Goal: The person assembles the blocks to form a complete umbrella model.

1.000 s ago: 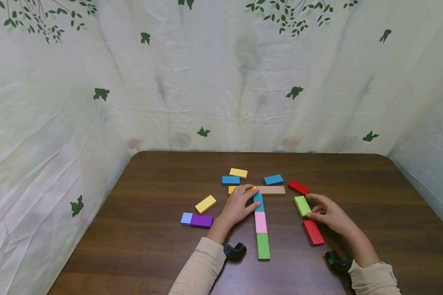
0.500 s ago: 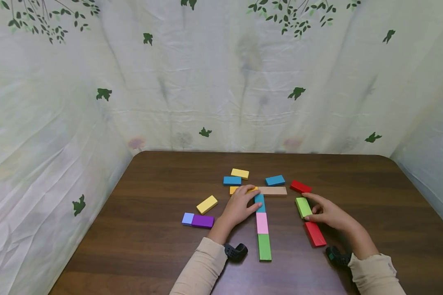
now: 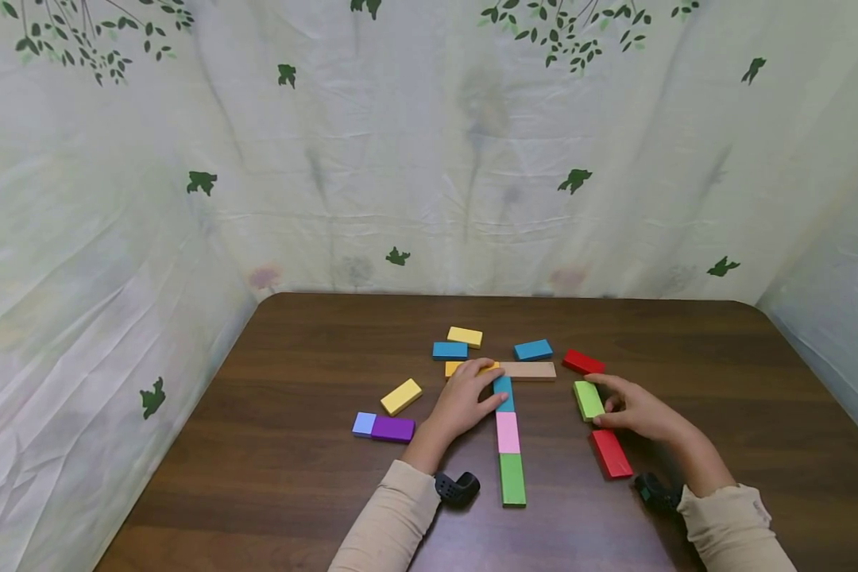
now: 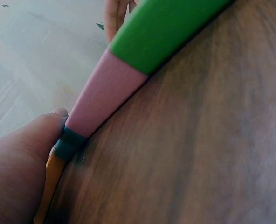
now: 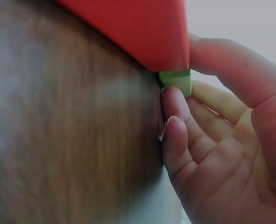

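In the head view, my left hand (image 3: 461, 409) rests over an orange wooden block (image 3: 453, 369), its thumb at a blue block (image 3: 504, 395). A pink block (image 3: 508, 433) and a green block (image 3: 512, 480) continue a straight line toward me. A beige block (image 3: 527, 371) lies crosswise at that line's far end, in a row with the orange one, which the fingers partly hide. On the right, my right hand (image 3: 632, 409) pinches a lime green block (image 3: 588, 400) lengthwise between index finger and thumb. Red blocks lie just beyond it (image 3: 582, 361) and just nearer (image 3: 611, 454).
Toward the back of the brown table (image 3: 314, 326) lie a yellow block (image 3: 465, 337) and two blue blocks, one left (image 3: 450, 351), one right (image 3: 533, 349). Left of my left hand are another yellow block (image 3: 401, 396), a purple block (image 3: 393, 430) and a light blue block (image 3: 363, 424).
The right thumb comes to the near end of the lime green block, which shifts slightly away from the nearer red block. The left hand stays in place.
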A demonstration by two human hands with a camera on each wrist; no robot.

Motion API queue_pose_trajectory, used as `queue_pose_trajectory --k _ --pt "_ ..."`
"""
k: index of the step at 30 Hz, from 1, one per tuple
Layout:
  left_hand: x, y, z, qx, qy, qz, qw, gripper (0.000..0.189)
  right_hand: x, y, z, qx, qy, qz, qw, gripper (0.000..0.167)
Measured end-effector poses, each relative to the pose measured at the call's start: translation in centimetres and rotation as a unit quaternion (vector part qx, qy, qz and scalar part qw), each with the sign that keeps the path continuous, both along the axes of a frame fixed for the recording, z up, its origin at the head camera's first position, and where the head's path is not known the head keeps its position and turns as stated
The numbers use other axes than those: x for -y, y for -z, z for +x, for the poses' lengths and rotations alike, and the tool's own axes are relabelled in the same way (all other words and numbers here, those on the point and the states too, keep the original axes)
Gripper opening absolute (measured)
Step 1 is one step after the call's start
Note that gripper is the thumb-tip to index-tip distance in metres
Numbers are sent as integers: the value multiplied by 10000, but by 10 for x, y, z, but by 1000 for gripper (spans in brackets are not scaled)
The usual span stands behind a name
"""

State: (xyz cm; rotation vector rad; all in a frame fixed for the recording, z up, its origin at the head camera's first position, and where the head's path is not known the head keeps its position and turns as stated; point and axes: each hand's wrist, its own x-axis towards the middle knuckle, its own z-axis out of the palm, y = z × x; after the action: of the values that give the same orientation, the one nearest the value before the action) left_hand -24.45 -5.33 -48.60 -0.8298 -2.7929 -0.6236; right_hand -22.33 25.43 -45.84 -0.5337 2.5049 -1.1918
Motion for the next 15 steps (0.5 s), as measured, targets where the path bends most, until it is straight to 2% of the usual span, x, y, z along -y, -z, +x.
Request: queue_pose_trajectory --k 15 --pt "0 1 0 53 -22 -34 10000 47 -7 2 -17 -414 290 128 9986 68"
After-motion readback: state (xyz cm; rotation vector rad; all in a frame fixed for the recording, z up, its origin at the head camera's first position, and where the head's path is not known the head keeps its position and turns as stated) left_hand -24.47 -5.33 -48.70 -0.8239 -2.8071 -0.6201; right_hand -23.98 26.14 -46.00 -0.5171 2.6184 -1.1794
